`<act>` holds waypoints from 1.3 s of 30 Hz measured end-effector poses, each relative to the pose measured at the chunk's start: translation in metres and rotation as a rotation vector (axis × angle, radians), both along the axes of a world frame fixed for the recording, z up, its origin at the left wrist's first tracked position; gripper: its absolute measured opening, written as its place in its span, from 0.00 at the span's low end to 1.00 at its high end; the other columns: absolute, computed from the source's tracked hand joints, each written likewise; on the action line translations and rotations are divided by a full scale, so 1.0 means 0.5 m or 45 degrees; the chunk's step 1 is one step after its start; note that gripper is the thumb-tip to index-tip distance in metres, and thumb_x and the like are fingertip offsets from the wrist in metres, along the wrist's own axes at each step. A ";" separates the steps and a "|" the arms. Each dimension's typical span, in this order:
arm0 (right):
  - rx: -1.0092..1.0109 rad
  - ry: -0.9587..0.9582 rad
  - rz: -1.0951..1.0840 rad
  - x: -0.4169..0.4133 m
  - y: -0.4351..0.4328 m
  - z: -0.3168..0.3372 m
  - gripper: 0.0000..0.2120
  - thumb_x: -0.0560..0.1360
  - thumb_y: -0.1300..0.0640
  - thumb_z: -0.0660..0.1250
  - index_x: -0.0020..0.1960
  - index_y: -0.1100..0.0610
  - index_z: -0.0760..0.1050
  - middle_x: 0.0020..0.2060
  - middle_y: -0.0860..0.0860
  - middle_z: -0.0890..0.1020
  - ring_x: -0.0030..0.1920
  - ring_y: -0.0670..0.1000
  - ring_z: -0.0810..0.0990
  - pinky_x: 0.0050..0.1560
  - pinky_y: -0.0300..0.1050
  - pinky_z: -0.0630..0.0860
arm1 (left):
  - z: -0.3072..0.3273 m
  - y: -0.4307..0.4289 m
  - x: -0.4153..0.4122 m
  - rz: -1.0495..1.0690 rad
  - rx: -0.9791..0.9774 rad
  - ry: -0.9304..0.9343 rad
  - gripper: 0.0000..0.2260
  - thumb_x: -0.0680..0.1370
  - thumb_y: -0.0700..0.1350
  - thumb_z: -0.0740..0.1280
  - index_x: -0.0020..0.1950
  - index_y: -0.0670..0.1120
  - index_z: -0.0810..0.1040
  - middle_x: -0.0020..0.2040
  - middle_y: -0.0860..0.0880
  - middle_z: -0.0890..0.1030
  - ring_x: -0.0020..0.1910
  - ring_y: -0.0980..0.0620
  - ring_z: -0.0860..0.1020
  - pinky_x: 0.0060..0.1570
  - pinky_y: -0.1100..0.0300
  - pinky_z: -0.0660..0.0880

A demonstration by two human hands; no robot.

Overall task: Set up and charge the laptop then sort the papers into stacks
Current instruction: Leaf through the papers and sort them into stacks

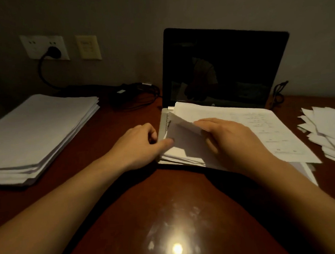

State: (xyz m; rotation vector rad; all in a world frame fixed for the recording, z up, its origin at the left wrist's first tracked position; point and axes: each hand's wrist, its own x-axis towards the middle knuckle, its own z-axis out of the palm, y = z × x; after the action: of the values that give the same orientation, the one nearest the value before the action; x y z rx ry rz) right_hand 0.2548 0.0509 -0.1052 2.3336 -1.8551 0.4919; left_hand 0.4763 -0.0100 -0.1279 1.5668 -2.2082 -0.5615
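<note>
Papers (pixel 259 126) lie across the keyboard of the open, dark-screened laptop (pixel 225 65), directly under both grips. The right grip (pixel 231 139) grasps the lifted corner of the top sheet (pixel 184 133), fingers above and thumb beneath. The left grip (pixel 140 143) pinches their left edge, thumb on top, fingers curled at the side. Well left of it a squared stack (pixel 36 129) sits on the counter (pixel 147 196). Right of the right grip lies a loose pile (pixel 327 128). Beyond the left grip, a black plug (pixel 54 52) sits in a wall socket (pixel 32 46).
</note>
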 end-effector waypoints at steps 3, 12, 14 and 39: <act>0.071 0.010 0.023 -0.005 0.001 0.005 0.13 0.80 0.53 0.57 0.60 0.45 0.77 0.55 0.45 0.80 0.48 0.48 0.75 0.39 0.39 0.71 | -0.002 -0.006 0.002 -0.022 0.000 -0.080 0.19 0.75 0.67 0.66 0.44 0.52 0.73 0.44 0.54 0.78 0.42 0.55 0.75 0.36 0.59 0.69; 0.285 0.067 0.181 0.002 0.004 0.003 0.25 0.82 0.55 0.61 0.75 0.37 0.62 0.78 0.42 0.58 0.75 0.50 0.62 0.69 0.47 0.68 | 0.015 -0.017 0.023 -0.050 0.117 0.139 0.13 0.80 0.59 0.65 0.45 0.51 0.80 0.45 0.54 0.81 0.45 0.56 0.79 0.40 0.59 0.73; 0.304 0.076 0.201 0.004 0.007 0.007 0.23 0.82 0.53 0.61 0.74 0.37 0.66 0.78 0.42 0.57 0.75 0.49 0.62 0.68 0.47 0.69 | 0.013 -0.016 0.022 -0.042 0.159 0.138 0.17 0.78 0.64 0.64 0.45 0.51 0.81 0.46 0.52 0.82 0.48 0.54 0.80 0.47 0.55 0.77; 0.291 0.104 0.099 -0.004 0.012 0.030 0.23 0.81 0.61 0.58 0.71 0.41 0.71 0.72 0.42 0.71 0.71 0.48 0.70 0.69 0.47 0.69 | 0.023 -0.006 0.023 -0.111 0.187 0.011 0.14 0.79 0.59 0.68 0.46 0.48 0.81 0.41 0.54 0.79 0.39 0.58 0.76 0.35 0.62 0.68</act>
State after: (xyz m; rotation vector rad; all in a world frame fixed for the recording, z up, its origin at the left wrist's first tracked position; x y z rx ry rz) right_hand 0.2530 0.0571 -0.0902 2.5348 -1.8778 0.1970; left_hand 0.4877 -0.0129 -0.1163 1.5399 -2.2834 -0.7706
